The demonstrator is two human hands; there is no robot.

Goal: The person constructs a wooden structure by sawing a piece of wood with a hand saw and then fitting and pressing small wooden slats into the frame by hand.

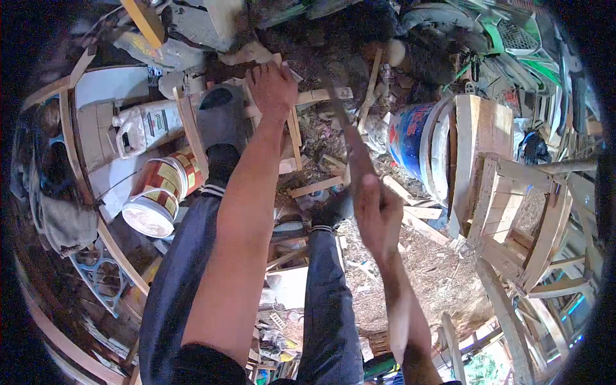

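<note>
My left hand is stretched forward, its fingers curled over the top of a small frame of wooden strips. One strip sticks out to the right of that hand. Closed in a fist, my right hand grips a long, dark, blade-like tool. The tool points up and away, its far end fading into blur and shadow, so its exact kind cannot be made out. My left foot, in a dark shoe, is beside the wooden frame.
A blue bucket lies at the right by a wooden block and a wooden box frame. At left are a paint bucket and a white jug. Wood scraps and shavings litter the ground.
</note>
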